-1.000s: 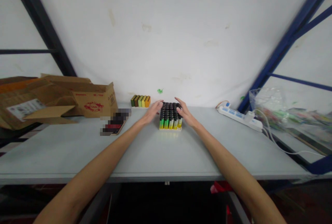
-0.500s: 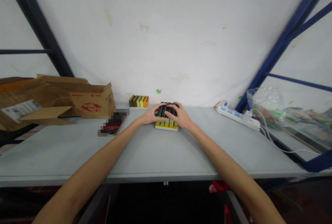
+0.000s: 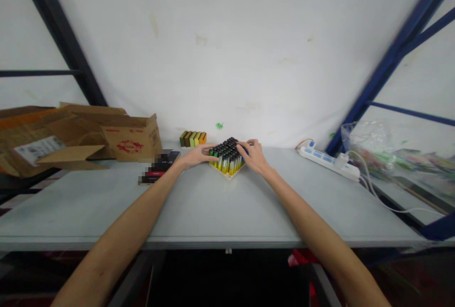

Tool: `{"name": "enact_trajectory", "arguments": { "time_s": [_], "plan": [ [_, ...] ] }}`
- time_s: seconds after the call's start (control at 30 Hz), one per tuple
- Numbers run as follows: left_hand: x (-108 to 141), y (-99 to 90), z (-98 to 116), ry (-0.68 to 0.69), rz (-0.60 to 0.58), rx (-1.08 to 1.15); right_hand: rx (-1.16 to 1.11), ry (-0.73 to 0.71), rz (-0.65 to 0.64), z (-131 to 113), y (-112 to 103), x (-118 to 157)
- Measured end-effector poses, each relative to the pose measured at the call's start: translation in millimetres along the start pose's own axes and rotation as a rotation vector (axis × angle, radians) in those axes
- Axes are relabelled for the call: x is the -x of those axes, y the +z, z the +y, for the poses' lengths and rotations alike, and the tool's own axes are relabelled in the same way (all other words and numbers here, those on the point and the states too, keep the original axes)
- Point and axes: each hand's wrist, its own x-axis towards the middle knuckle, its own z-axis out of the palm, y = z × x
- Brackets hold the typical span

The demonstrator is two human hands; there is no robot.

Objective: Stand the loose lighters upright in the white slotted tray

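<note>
A block of many small upright pieces with black tops and yellow, green and clear bodies [image 3: 229, 158] stands in a pale tray on the grey table, one corner pointing toward me. My left hand [image 3: 197, 155] grips its left corner, thumb at the near side. At the right corner, my right hand [image 3: 252, 155] holds the block with its fingers over the black tops and side. Against the wall, to the left, is a smaller set of dark green, brown, yellow and orange pieces [image 3: 193, 139].
Open cardboard boxes [image 3: 131, 143] fill the table's left side, with a dark flat box [image 3: 163, 165], partly pixelated, beside them. On the right lie a white power strip [image 3: 329, 162] with cables and clear plastic bags [image 3: 369, 146]. Blue and dark metal posts frame both sides.
The block has turned from nearly square-on to corner-forward. Both hands have moved outward from over its top to its left and right corners. The view has shifted slightly.
</note>
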Motion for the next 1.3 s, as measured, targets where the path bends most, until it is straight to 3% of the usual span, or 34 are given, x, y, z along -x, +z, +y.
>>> {"name": "enact_trajectory", "arguments": {
  "time_s": [0.17, 0.4, 0.6, 0.83, 1.07, 1.3],
  "plan": [
    [-1.4, 0.0, -1.0, 0.017, -0.020, -0.151, -0.161, -0.070, -0.096, 18.4, 3.4, -7.8],
    [2.2, 4.4, 7.1, -0.049, 0.012, -0.454, -0.140, -0.136, -0.154, 23.3, -7.2, -14.1],
    [7.0, -2.1, 15.6, 0.010, -0.047, -0.528, -0.120, -0.143, -0.175, 34.0, -26.0, -11.8],
    [11.7, -13.4, 17.9, -0.055, 0.014, -0.517, -0.145, -0.078, -0.206, 49.0, -45.1, -6.4],
    [10.0, -16.4, 11.2, -0.088, 0.100, -0.480, -0.059, -0.215, -0.155, 42.5, -31.5, -3.1],
    [7.9, -15.5, 14.9, -0.055, 0.057, -0.503, 0.046, -0.155, -0.164, 43.4, -21.7, -7.8]
  ]
}}
